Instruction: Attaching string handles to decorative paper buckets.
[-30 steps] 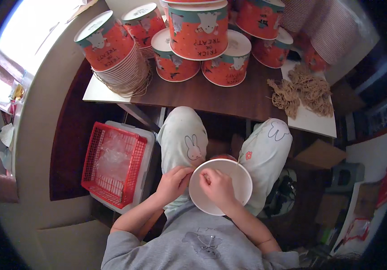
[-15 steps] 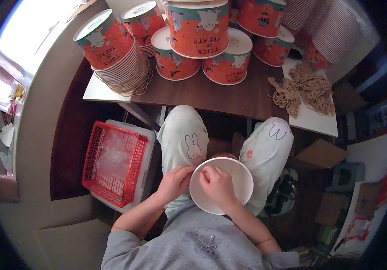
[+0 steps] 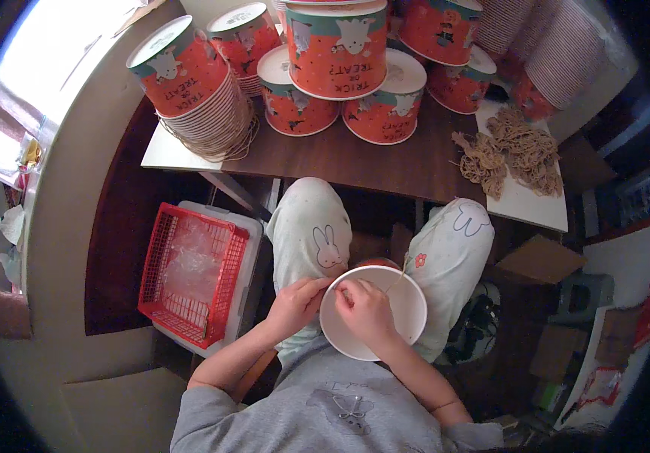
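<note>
A paper bucket (image 3: 404,332), white inside, stands mouth up in my lap between my thighs. A strip of its orange outside shows at the far edge. My left hand (image 3: 298,306) is closed at the bucket's left rim, fingers pinched together against the outside; what sits between them is hidden. My right hand (image 3: 364,308) reaches into the bucket's mouth, fingers curled in a pinch close to the left fingertips. A thin tan cord (image 3: 395,282) runs from the far right rim down inside toward the right hand, which appears to grip it; its end is hidden.
Ahead, a brown table (image 3: 317,162) bears upside-down orange buckets (image 3: 338,57), a nested stack (image 3: 203,113) draped with cord, and tan cord bundles (image 3: 521,147) at its right. A red basket (image 3: 193,272) with clear plastic sits at my left. Cardboard (image 3: 542,259) lies at right.
Both hands stay at the bucket's left rim with almost the same grip. The whole view has shifted slightly.
</note>
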Action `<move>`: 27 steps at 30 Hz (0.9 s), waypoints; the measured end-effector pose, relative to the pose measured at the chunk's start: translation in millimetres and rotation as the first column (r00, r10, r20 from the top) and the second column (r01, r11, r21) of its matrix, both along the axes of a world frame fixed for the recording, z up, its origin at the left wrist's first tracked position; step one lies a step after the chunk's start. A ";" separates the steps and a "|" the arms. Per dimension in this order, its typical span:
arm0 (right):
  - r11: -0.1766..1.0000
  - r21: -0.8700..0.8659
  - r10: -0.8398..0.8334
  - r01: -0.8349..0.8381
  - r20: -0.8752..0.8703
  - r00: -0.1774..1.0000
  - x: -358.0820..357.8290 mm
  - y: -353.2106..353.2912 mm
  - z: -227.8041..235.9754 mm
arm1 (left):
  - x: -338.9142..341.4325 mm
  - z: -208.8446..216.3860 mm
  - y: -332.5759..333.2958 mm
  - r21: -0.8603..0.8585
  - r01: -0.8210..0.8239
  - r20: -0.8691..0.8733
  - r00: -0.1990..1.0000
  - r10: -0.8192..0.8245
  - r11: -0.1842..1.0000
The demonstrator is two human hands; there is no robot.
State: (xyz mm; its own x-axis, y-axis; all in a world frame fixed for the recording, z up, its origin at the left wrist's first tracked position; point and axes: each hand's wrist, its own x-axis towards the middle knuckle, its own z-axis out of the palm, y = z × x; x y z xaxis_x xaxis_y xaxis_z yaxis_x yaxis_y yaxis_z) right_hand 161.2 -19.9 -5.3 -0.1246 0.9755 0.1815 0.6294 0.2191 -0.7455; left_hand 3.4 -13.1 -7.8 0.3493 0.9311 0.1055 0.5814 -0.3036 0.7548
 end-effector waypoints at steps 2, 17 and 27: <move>1.000 -0.013 0.003 -0.003 -0.006 1.000 0.1 -0.1 1.6 | 0.4 3.9 0.6 -0.018 0.008 0.004 1.000 -0.008 1.000; 0.986 0.130 0.080 -0.108 0.204 0.976 12.6 -3.7 1.1 | -24.3 13.8 12.8 -0.159 -0.001 0.139 0.990 0.023 0.987; 0.955 -0.236 0.263 -0.180 0.394 0.881 -11.7 -29.4 22.1 | -47.0 18.8 21.6 -0.383 0.555 0.923 0.270 0.276 0.739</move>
